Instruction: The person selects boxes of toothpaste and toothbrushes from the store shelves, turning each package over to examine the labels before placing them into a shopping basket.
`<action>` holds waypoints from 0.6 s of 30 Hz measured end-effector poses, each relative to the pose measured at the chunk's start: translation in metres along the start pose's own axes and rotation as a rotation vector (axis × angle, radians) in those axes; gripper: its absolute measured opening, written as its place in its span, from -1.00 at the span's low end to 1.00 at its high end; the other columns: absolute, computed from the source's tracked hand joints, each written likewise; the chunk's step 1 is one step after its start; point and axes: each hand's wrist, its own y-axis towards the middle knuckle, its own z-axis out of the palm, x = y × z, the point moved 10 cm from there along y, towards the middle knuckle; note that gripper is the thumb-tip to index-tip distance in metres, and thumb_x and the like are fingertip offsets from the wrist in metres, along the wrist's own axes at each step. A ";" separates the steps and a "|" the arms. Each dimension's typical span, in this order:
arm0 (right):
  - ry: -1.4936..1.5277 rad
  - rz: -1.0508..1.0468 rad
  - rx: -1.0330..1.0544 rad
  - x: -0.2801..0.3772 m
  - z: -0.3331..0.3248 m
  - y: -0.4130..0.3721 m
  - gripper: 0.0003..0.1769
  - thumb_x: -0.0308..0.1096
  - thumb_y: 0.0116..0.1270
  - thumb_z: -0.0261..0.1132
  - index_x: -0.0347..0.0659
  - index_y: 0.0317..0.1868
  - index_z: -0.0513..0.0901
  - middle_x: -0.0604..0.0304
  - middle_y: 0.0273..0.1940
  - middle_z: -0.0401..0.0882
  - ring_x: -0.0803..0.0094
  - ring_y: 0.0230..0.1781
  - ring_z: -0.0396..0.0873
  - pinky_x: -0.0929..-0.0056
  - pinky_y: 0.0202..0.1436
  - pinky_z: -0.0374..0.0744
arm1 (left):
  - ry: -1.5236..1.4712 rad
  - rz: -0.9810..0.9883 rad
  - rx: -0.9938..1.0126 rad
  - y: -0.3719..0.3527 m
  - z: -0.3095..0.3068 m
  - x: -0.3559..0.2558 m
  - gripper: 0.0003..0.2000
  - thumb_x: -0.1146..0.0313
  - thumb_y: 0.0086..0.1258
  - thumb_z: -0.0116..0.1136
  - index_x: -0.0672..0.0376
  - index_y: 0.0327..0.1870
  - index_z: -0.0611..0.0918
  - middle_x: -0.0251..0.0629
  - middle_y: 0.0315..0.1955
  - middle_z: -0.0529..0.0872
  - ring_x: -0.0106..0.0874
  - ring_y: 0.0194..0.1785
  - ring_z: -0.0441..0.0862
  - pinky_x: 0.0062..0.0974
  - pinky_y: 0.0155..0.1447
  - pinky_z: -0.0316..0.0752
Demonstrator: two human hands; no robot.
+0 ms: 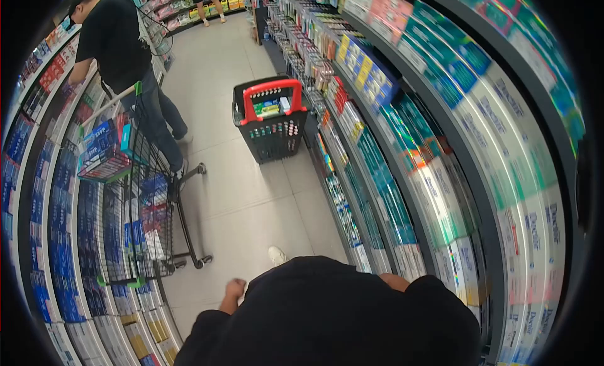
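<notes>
My left hand hangs beside my black top, curled into a loose fist with nothing visible in it. Only a bit of my right hand or wrist shows past the right side of the top, close to the lower shelves; its fingers are hidden. Ahead on the floor stands a black shopping basket with a red handle raised, holding several small packages. Neither hand touches the basket.
On the right, shelves carry boxed toothpaste and hanging packets. At left, a wire shopping cart loaded with boxes stands by a person in black reaching to the shelf. Farther off, another person's legs show in the aisle.
</notes>
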 end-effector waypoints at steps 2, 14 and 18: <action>-0.091 -0.070 -0.183 0.082 -0.087 -0.058 -0.38 0.16 0.19 0.09 -0.30 -0.15 0.64 -0.15 -0.08 0.56 -0.07 -0.03 0.51 0.13 0.02 0.47 | 0.039 0.106 -0.041 0.081 -0.056 -0.042 -0.57 0.01 0.24 0.04 0.25 -0.15 0.60 0.01 -0.21 0.65 -0.06 -0.08 0.58 -0.19 0.04 0.45; 0.490 -0.323 -0.626 0.258 -0.293 -0.065 -0.62 -0.13 0.18 0.24 -0.26 -0.14 0.60 -0.04 -0.25 0.61 0.11 -0.18 0.58 0.27 -0.09 0.52 | 0.035 1.049 -0.400 0.159 -0.271 -0.476 -0.63 0.38 0.10 0.24 0.21 -0.04 0.50 -0.09 -0.04 0.48 -0.14 0.04 0.45 -0.27 0.10 0.36; 0.454 -0.084 -0.491 0.211 -0.306 -0.028 -0.63 -0.08 0.19 0.21 -0.24 -0.22 0.62 -0.07 -0.25 0.61 0.04 -0.18 0.57 0.18 -0.10 0.50 | 0.015 1.200 -0.531 0.153 -0.295 -0.550 -0.55 0.39 0.06 0.27 0.19 0.02 0.46 -0.08 0.04 0.42 -0.10 0.12 0.37 -0.19 0.16 0.27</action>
